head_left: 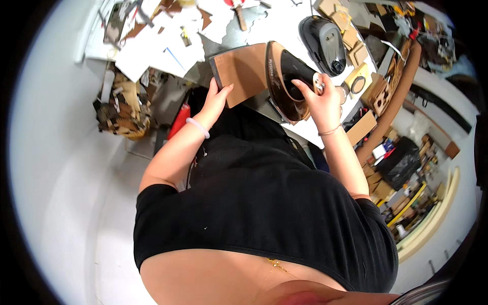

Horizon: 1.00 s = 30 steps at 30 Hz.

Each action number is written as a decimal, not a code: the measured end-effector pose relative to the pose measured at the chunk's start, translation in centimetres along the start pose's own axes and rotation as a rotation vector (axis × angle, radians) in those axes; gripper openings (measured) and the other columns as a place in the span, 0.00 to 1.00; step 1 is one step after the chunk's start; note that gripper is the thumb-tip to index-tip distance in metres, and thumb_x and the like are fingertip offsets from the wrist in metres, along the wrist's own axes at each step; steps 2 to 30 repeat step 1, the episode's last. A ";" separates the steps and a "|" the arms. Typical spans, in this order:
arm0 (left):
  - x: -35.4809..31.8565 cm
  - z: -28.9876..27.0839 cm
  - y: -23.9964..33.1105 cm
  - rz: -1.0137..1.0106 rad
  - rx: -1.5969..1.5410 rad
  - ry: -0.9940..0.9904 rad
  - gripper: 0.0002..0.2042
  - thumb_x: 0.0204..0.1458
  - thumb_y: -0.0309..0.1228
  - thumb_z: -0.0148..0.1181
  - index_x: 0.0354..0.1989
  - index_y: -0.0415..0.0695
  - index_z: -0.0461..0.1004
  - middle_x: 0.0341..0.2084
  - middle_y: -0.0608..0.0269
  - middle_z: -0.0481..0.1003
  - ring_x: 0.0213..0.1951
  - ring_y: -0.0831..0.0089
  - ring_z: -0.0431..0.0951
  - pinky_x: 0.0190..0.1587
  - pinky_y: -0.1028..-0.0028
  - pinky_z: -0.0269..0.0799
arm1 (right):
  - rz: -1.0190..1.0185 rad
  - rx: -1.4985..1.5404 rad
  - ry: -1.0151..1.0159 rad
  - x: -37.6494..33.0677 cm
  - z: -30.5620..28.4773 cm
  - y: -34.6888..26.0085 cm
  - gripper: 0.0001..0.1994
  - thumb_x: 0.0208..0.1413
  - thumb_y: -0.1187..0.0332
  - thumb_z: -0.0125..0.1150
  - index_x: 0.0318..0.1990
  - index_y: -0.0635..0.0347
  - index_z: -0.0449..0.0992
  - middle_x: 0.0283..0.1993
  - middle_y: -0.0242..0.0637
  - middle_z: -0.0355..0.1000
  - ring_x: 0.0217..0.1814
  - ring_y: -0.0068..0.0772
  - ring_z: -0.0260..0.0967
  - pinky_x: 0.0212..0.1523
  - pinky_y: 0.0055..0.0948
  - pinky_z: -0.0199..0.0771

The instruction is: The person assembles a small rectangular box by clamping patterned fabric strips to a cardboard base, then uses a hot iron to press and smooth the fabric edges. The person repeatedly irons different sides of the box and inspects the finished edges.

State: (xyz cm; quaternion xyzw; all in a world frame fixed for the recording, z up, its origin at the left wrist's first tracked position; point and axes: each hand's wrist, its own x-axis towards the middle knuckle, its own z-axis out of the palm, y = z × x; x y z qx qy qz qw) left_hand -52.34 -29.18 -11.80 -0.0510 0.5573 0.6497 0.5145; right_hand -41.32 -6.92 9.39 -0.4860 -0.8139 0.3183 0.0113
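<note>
My left hand [216,101] grips the lower left corner of a brown sheet, which looks like leather [243,71], thumb on its face and fingers behind. The sheet is held up at the table's near edge, slightly curved, with a dark strip along its left side. In my right hand [325,104] is the handle of a black and brown clothes iron [294,63]. The iron is tilted on its side, its soleplate turned left toward the sheet's right edge. Whether the two touch, I cannot tell. Beyond my right hand stands a black iron base [325,43].
Paper sheets [147,58] and brown scraps cover the table's far left. A brush-like tool with a wooden handle [240,18] lies at the back. Tan blocks [351,38] and a tape roll [358,84] line the right edge. A scrap-filled basket [124,104] stands left, below the table.
</note>
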 end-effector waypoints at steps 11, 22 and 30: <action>0.4 -1.2 -2.2 -0.016 0.089 -0.027 0.28 0.62 0.29 0.59 0.70 0.44 0.57 0.61 0.59 0.70 0.63 0.66 0.69 0.67 0.70 0.60 | -0.023 -0.022 -0.041 0.0 0.3 -0.4 0.24 0.48 0.54 0.81 0.36 0.66 0.76 0.25 0.40 0.76 0.24 0.25 0.71 0.29 0.27 0.73; 0.4 -1.2 -2.2 -0.016 0.089 -0.027 0.28 0.62 0.29 0.59 0.70 0.44 0.57 0.61 0.59 0.70 0.63 0.66 0.69 0.67 0.70 0.60 | -0.023 -0.022 -0.041 0.0 0.3 -0.4 0.24 0.48 0.54 0.81 0.36 0.66 0.76 0.25 0.40 0.76 0.24 0.25 0.71 0.29 0.27 0.73; 0.4 -1.2 -2.2 -0.016 0.089 -0.027 0.28 0.62 0.29 0.59 0.70 0.44 0.57 0.61 0.59 0.70 0.63 0.66 0.69 0.67 0.70 0.60 | -0.023 -0.022 -0.041 0.0 0.3 -0.4 0.24 0.48 0.54 0.81 0.36 0.66 0.76 0.25 0.40 0.76 0.24 0.25 0.71 0.29 0.27 0.73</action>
